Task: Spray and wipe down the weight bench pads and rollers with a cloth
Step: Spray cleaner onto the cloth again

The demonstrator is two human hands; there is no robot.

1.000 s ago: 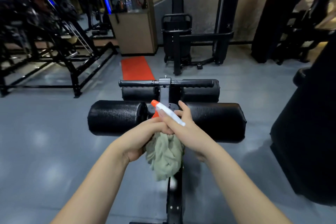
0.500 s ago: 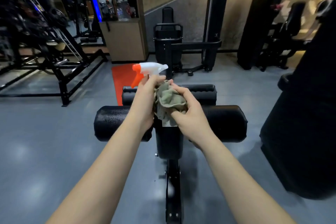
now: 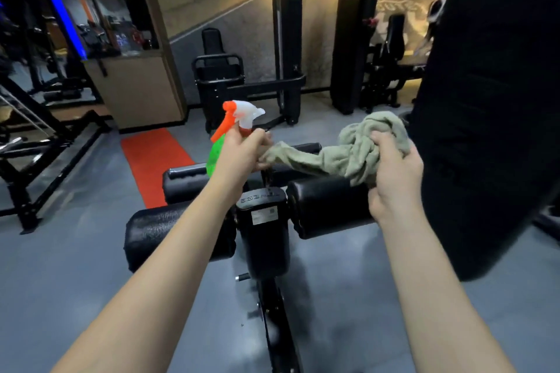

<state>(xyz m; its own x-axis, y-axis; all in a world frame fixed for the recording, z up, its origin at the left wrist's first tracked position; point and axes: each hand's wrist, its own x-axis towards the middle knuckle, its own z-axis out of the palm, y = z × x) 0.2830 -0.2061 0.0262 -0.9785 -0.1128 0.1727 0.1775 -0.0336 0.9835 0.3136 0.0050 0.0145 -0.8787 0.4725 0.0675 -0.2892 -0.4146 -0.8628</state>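
Observation:
My left hand (image 3: 242,154) grips a green spray bottle (image 3: 216,157) with a white head and orange trigger, held upright above the bench rollers. My right hand (image 3: 394,172) holds a bunched grey-green cloth (image 3: 363,142); one tail of the cloth stretches left and touches my left hand's fingers. Below the hands lie the black front rollers, the left roller (image 3: 151,236) and the right roller (image 3: 327,206), on either side of the bench's central post (image 3: 263,236). A second pair of smaller rollers (image 3: 181,179) sits behind them.
A large black upright pad (image 3: 491,100) stands close on the right, beside my right hand. An orange floor mat (image 3: 151,160), a wooden counter (image 3: 136,91) and black gym machines (image 3: 248,85) lie beyond. A black rack frame (image 3: 45,145) occupies the left. Grey floor surrounds the bench.
My hands were joined at the bench's middle; now they have parted. The right hand has pulled the cloth up and to the right, while the left keeps the bottle upright.

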